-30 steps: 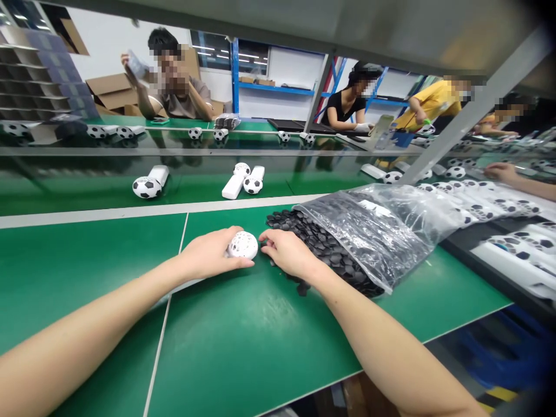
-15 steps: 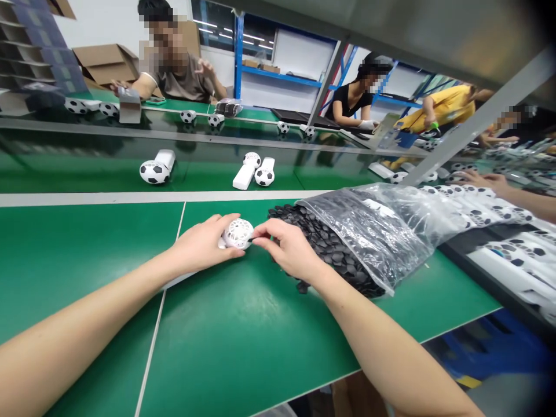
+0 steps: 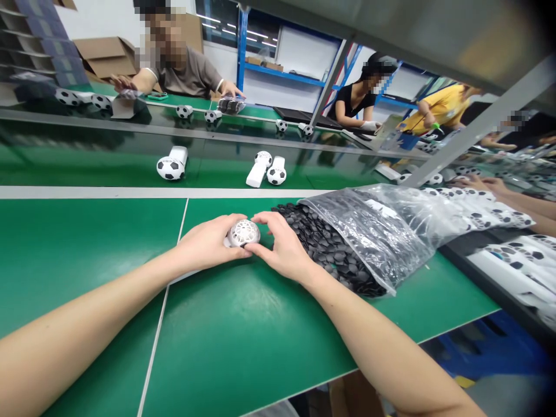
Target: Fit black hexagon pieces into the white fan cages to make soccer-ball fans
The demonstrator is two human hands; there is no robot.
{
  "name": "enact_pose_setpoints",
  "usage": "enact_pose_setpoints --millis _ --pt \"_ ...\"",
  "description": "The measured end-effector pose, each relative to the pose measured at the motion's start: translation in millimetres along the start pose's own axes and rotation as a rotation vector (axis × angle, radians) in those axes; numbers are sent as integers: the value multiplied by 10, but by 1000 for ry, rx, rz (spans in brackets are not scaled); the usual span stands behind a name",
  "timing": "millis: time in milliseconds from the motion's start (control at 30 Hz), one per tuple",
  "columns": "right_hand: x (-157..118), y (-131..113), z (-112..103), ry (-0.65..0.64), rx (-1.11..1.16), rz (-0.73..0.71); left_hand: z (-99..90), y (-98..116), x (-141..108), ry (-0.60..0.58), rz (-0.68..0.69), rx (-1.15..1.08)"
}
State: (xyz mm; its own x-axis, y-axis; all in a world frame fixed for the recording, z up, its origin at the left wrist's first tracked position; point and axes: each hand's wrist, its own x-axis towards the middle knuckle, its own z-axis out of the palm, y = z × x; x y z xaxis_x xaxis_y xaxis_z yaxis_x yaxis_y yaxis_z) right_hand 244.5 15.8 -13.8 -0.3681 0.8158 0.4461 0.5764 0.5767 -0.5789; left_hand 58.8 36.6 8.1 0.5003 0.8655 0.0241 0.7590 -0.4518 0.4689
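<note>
The right hand (image 3: 282,253) has slid in since the last frame, and on my feed the perforated white plastic ball (image 3: 243,233) has shifted slightly up and toward it. The ball now sits cupped between both hands, its shell a rounded lattice of smooth holes. The left hand (image 3: 208,243) curves around the ball's left side, fingers pressed together. The right hand's fingers are slightly spread, their tips on the ball's right side. I cannot tell from here whether they pinch anything small against the shell.

Just right of the ball lies a heap of flat, matte black many-sided pieces (image 3: 321,249), spilling from a crinkled clear plastic bag (image 3: 377,231) onto the smooth green counter (image 3: 260,347). Beyond the ball, black-and-white soccer-ball toys with white handles (image 3: 170,168) sit on a glossy green belt (image 3: 217,175). Farther beyond it are a seated co-worker (image 3: 186,75), blue steel shelving (image 3: 241,46) and cardboard boxes (image 3: 102,55). Well right of the ball, another person's hand (image 3: 473,184) reaches over white parts.
</note>
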Motion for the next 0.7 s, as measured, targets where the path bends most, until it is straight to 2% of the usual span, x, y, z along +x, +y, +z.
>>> enact_pose_setpoints --millis 133,200,400,500,600,633,700 --pt "-5 36 2 -138 88 69 -8 12 2 -2 18 -4" --pt "-16 16 12 -165 114 82 -8 29 2 9 31 25" --pt "-1 -17 59 -114 142 149 -5 63 1 17 26 63" --pt "66 80 -39 -37 178 212 -36 33 12 -25 4 61" --pt "117 201 -244 171 -32 253 -92 -44 30 -66 -2 115" --pt "121 229 -311 198 -144 261 -109 -77 36 -66 17 158" --pt "114 257 -405 149 -331 301 -130 -141 48 -44 64 254"
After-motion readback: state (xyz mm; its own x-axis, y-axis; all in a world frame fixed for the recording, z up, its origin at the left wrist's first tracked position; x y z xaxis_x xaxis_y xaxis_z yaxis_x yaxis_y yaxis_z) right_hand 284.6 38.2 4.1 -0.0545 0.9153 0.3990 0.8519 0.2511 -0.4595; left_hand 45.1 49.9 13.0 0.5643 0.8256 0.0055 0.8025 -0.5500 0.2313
